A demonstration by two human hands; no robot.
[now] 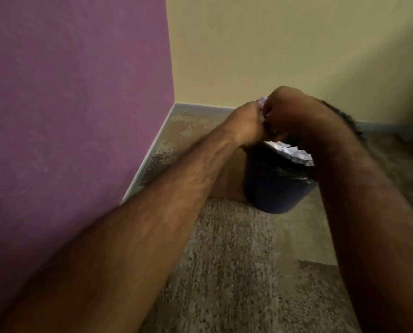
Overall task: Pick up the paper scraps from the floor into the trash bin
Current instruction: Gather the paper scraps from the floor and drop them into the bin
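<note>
Illumination is dim and warm, with no visible source. The cream wall (284,44) in the upper right is the brightest area. The right forearm (373,224) is in deep shadow. Motion blur softens the trash bin (272,188). Wide-angle distortion bends the baseboard (147,164) at centre left.

The floor (236,260) looks like rough, speckled stone, matt. The trash bin (270,188) seems smooth dark plastic, lined with a slightly glossy bag (294,175). Crumpled white paper scraps (289,150) fill it. The purple wall (68,104) is finely textured and matt.
</note>
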